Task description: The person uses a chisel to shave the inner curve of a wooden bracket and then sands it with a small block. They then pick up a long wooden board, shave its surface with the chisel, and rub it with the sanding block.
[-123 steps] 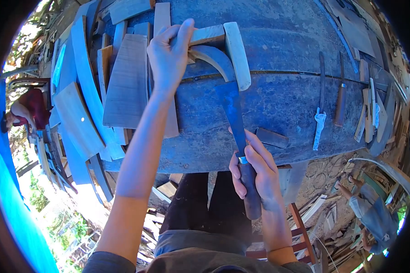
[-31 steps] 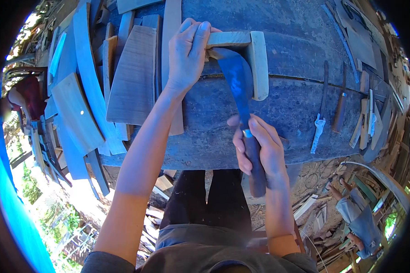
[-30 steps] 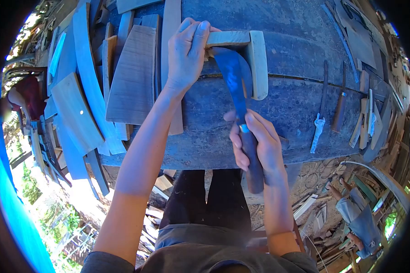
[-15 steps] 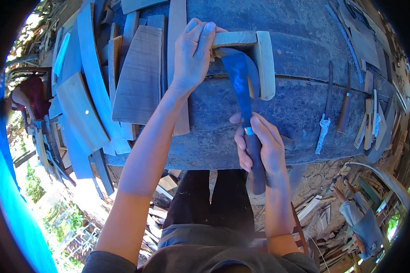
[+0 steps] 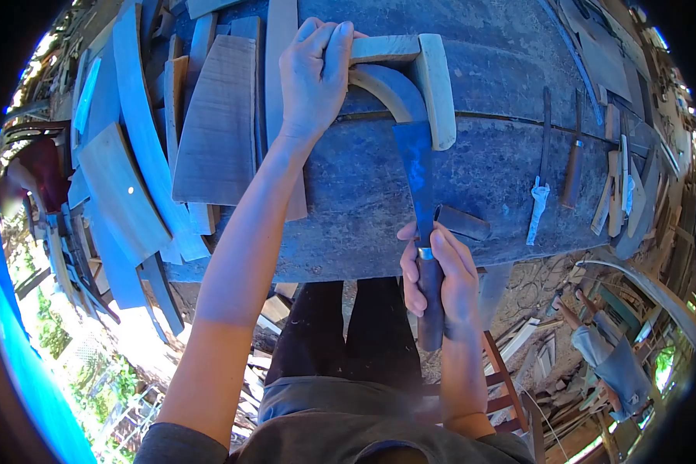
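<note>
At the top of the head view, my left hand (image 5: 315,75) is closed around one end of a pale wooden frame piece (image 5: 438,97). Two straight bars of it meet at a corner, and a curved arm (image 5: 394,89) bends inside them. The part under my left palm is hidden. My right hand (image 5: 446,274) wraps the dark wooden handle of a broad-bladed knife (image 5: 416,166), thumb along the front of the grip. Its blade points away from me, the wide end overlapping the lower tip of the curved arm.
A dark, worn workbench (image 5: 348,216) carries everything. Several boards (image 5: 216,124) are stacked on its left. A dark curved offcut (image 5: 462,223) lies beside the blade. Tools (image 5: 572,174), one wrapped in white, lie on the right. Another person (image 5: 607,356) is at lower right.
My right hand has drawn the knife towards me, so the blade has slid down along the curved arm to its lower tip. My left hand still grips the frame piece.
</note>
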Available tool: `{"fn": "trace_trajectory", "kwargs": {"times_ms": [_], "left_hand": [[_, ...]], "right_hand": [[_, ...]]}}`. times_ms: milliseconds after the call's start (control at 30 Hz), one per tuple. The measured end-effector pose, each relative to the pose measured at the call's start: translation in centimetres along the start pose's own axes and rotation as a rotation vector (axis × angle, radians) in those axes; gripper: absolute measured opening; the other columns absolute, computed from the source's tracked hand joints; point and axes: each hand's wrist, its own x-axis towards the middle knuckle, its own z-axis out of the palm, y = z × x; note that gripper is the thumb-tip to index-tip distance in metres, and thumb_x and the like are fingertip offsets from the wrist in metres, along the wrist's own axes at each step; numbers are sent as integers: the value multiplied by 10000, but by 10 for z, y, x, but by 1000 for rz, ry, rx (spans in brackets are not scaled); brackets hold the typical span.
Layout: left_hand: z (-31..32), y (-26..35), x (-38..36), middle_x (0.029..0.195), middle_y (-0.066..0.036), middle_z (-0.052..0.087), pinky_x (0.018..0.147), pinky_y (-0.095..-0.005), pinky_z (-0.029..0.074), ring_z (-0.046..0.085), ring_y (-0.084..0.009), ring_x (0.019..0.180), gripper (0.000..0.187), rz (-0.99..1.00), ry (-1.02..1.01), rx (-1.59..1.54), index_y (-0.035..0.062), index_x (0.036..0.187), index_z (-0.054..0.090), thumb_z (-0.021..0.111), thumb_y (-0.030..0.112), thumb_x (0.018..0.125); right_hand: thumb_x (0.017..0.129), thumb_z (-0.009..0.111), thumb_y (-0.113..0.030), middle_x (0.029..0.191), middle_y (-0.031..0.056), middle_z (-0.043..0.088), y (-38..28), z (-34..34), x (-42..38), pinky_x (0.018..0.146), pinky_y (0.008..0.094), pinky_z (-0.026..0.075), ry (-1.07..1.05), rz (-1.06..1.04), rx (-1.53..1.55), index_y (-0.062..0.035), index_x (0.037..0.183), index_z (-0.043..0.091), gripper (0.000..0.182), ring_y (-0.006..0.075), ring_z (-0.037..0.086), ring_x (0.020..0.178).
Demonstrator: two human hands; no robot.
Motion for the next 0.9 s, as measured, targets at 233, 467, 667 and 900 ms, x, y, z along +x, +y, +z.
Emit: {"fn": "trace_trajectory", "kwargs": {"times_ms": [233, 467, 667, 900], "left_hand": [[-2, -1, 3, 764, -49, 502, 621, -273, 436, 519, -138, 661, 272, 26, -9, -24, 41, 940, 732, 523, 194, 1022], [-2, -1, 0, 777, -51, 527, 649, -286, 444, 531, -153, 663, 280, 37, -14, 23, 39, 952, 727, 512, 202, 1028], [-4, 3, 3, 841, -12, 566, 713, -244, 427, 536, -95, 755, 367, -22, -69, 35, 29, 964, 711, 457, 278, 1054], [-2, 2, 0, 819, -50, 555, 704, -282, 446, 548, -143, 726, 339, -26, -32, 2, 23, 960, 712, 473, 248, 1045]], "right_hand": [[1066, 372, -284, 710, 73, 544, -6, 2, 21, 354, 244, 415, -46, -49, 31, 39, 1174, 537, 379, 109, 515, 409], [1056, 403, -302, 687, 61, 545, -7, -9, 7, 342, 236, 406, -55, -21, -51, 40, 1169, 542, 386, 98, 497, 391], [1060, 393, -296, 688, 52, 552, -24, 10, 40, 336, 231, 402, -50, -37, -62, 39, 1174, 539, 383, 86, 499, 392], [1062, 385, -278, 684, 52, 542, -20, 2, 17, 336, 230, 401, -66, -15, -66, 48, 1161, 537, 373, 87, 495, 390]]}}
